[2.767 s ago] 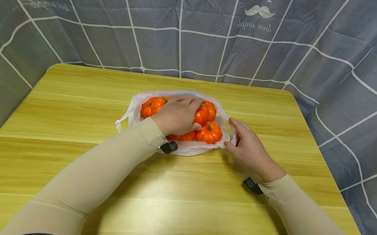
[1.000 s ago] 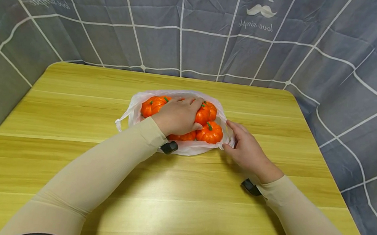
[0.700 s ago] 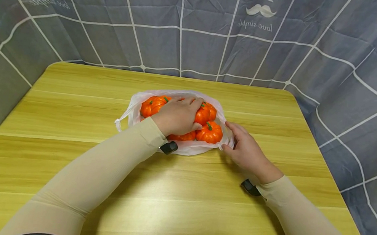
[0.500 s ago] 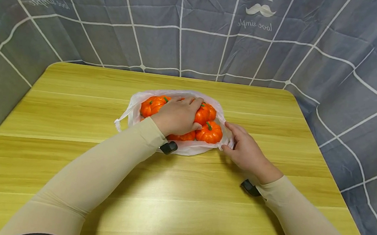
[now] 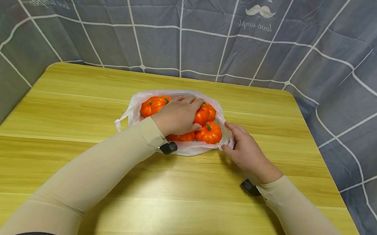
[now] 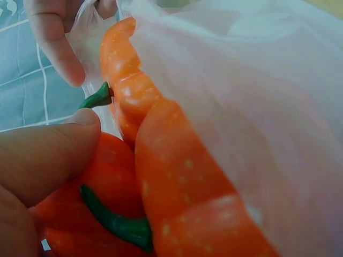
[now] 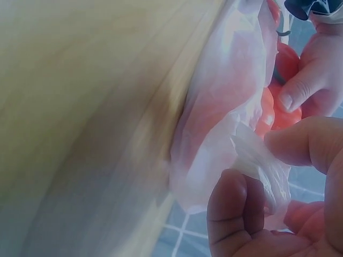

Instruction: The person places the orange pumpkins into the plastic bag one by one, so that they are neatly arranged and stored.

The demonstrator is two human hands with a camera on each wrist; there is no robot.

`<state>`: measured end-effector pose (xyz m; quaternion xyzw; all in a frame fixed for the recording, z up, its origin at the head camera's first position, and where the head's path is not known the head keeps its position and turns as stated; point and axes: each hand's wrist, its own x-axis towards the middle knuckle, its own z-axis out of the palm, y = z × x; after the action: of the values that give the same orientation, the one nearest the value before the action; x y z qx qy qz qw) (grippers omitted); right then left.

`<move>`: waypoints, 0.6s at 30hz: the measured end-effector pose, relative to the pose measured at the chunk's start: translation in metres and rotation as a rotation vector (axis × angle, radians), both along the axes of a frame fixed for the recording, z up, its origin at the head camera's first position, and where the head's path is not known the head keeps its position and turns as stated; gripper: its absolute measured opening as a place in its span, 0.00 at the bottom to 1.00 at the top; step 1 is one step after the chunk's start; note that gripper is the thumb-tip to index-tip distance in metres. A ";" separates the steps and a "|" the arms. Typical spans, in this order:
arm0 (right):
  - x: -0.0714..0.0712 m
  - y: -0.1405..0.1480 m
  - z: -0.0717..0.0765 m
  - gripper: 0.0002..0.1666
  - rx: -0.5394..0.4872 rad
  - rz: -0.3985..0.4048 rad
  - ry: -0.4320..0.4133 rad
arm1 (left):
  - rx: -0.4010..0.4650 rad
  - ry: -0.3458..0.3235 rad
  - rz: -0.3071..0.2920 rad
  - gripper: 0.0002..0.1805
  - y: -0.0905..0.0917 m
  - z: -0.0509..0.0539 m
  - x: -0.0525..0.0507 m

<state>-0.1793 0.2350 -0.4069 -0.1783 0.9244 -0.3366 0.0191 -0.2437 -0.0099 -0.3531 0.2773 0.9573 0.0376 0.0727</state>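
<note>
A white plastic bag (image 5: 188, 148) lies on the table with its mouth up, holding several small orange pumpkins (image 5: 209, 132) with green stems. My left hand (image 5: 177, 117) rests over the pumpkins, back of the hand up, hiding part of them. In the left wrist view its thumb touches a pumpkin (image 6: 107, 166) beside a green stem. At the bag's right end, my right hand (image 5: 247, 148) holds the gathered plastic. The right wrist view has the bag's handle (image 7: 254, 155) between curled fingers and thumb.
The wooden table (image 5: 179, 208) has rounded corners. A grey curtain (image 5: 202, 50) with white grid lines stands behind it and along both sides. Another bag handle (image 5: 122, 120) sticks out at the left end. A black wrist camera (image 5: 250, 187) sits under the right sleeve.
My right hand has shifted slightly left, toward the bag, and the handle loop around its fingers has slackened inward. My left hand and the pumpkins have stayed in place.
</note>
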 end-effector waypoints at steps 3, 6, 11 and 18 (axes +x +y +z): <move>0.000 -0.001 0.001 0.43 0.000 0.000 0.002 | 0.013 0.001 -0.002 0.50 0.001 0.000 -0.001; 0.000 -0.001 0.001 0.43 0.002 -0.001 0.005 | 0.016 0.006 -0.004 0.50 0.002 0.000 -0.002; 0.000 -0.001 0.001 0.43 0.005 -0.001 0.006 | 0.006 0.009 -0.003 0.50 0.004 0.001 -0.001; 0.001 -0.002 0.002 0.43 -0.001 0.001 -0.002 | 0.012 -0.004 0.004 0.53 0.005 0.000 0.000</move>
<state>-0.1788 0.2335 -0.4044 -0.1782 0.9242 -0.3371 0.0201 -0.2439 -0.0052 -0.3535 0.2757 0.9575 0.0442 0.0727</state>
